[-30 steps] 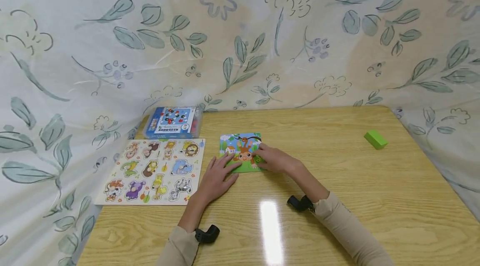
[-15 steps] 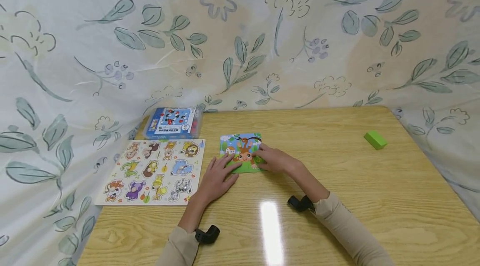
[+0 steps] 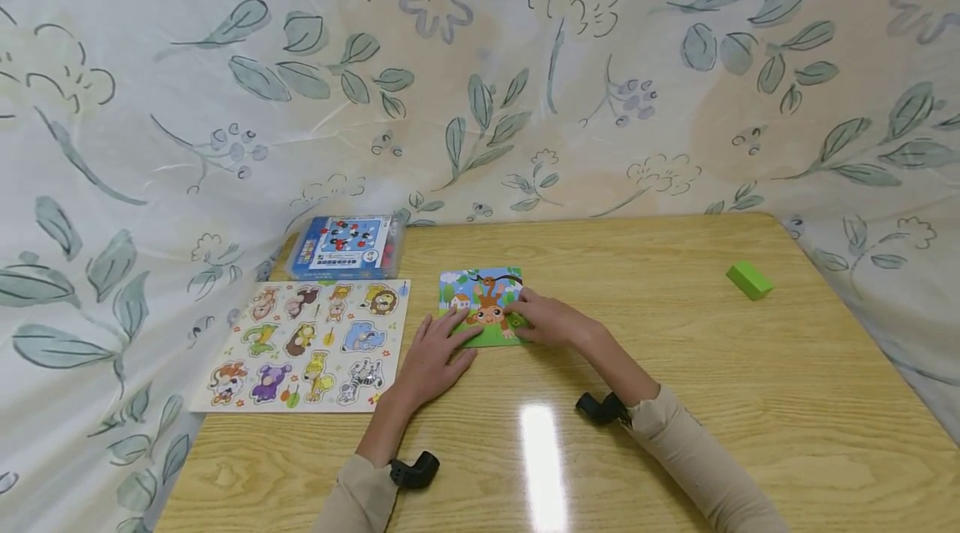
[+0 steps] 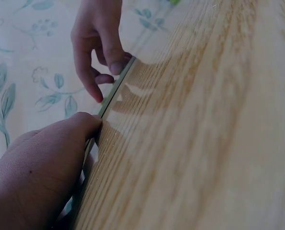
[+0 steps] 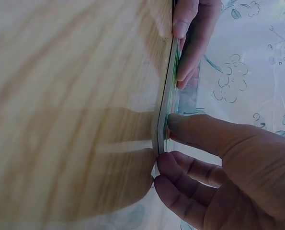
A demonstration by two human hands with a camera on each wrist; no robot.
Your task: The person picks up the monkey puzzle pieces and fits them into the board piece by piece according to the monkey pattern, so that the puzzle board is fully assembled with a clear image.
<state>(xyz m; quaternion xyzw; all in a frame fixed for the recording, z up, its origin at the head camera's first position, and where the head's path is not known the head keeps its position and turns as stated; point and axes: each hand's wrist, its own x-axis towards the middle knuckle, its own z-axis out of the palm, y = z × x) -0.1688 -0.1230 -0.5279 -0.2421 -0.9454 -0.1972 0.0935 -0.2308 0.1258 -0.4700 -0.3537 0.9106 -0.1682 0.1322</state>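
Observation:
A small square picture puzzle [image 3: 491, 283] with a cartoon monkey lies flat on the wooden table, with both hands at its sides. My left hand [image 3: 432, 356] rests its extended fingers on the puzzle's left part; its thumb lies at the near edge. At the right side, my right hand [image 3: 551, 320] holds the puzzle with bent fingers. In the right wrist view its thumb [image 5: 180, 127] lies on the top face and curled fingertips [image 5: 168, 165] touch the edge. The fingers cover part of the picture in the head view.
A larger animal puzzle board [image 3: 296, 312] lies left of the left hand. Behind it stands a clear-lidded box [image 3: 345, 245] with a molecule picture. A green block [image 3: 750, 279] sits at the far right of the table [image 3: 675, 433]. Floral cloth [image 3: 480, 99] hangs behind.

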